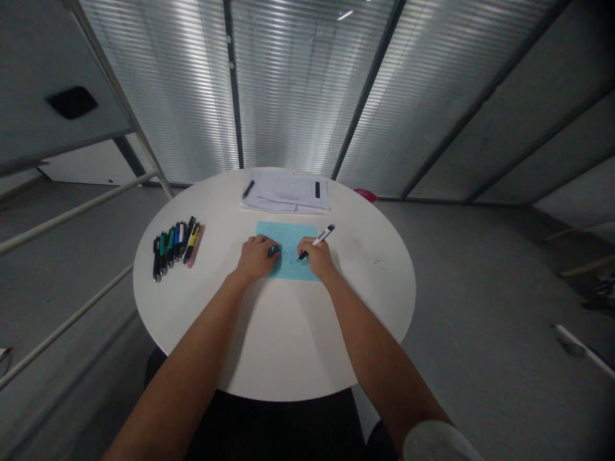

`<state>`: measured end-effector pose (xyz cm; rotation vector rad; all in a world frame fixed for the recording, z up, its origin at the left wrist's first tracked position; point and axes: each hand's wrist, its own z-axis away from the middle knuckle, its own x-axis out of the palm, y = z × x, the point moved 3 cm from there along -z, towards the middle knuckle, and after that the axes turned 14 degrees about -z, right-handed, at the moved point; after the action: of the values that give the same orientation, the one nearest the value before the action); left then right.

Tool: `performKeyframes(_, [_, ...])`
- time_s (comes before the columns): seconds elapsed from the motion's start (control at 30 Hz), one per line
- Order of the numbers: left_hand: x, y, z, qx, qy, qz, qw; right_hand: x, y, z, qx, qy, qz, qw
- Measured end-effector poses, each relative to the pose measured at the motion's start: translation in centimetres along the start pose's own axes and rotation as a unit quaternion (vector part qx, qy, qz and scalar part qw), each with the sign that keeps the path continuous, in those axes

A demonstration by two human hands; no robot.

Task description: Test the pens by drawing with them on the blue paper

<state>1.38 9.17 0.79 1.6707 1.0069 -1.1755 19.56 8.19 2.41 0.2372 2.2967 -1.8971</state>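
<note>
A sheet of light blue paper (287, 230) lies on the white round table (288, 346). My right hand (318, 257) is closed around a white and black pen (323, 235), its tip down at the paper, where a few tiny marks show. On the sheet's left side rests my left hand (257, 257), fingers curled, with a small dark object (273, 250) at the thumb and fingertips; its kind is too small to make out.
Several pens (173, 243) in black, green, blue, white and yellow lie in a row at the table's left, beside a pinkish strip (196, 246). Printed papers (286, 192) with a dark pen (248, 189) on them lie at the far edge. White rails (77, 218) stand left.
</note>
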Motion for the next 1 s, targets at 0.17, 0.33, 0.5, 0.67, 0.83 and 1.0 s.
performKeyframes(0.17, [-0.1, 0.1, 0.1, -0.003, 0.000, -0.005, 1.000, -0.1, 0.5, -0.4, 0.052, 0.069, -0.214, 0.973])
performKeyframes(0.33, [-0.2, 0.2, 0.2, -0.009, -0.003, -0.002, 1.000, 0.2, 0.1, -0.3, 0.054, 0.076, -0.251, 0.963])
performKeyframes(0.5, [0.0, 0.1, 0.2, -0.011, -0.004, -0.004, 1.000, 0.1, -0.1, -0.4, 0.026, 0.076, -0.225, 0.971])
performKeyframes(0.67, [0.1, 0.0, 0.1, -0.011, -0.002, -0.002, 1.000, -0.2, 0.4, -0.6, 0.006, 0.078, -0.169, 0.983])
performKeyframes(0.83, [0.0, 0.0, 0.1, -0.007, -0.008, 0.000, 1.000, -1.8, 0.3, -0.6, -0.013, 0.161, -0.006, 0.987])
performKeyframes(1.0, [0.0, -0.1, 0.2, -0.008, -0.010, 0.006, 1.000, -4.7, -0.1, -0.4, 0.041, 0.245, 0.193, 0.949])
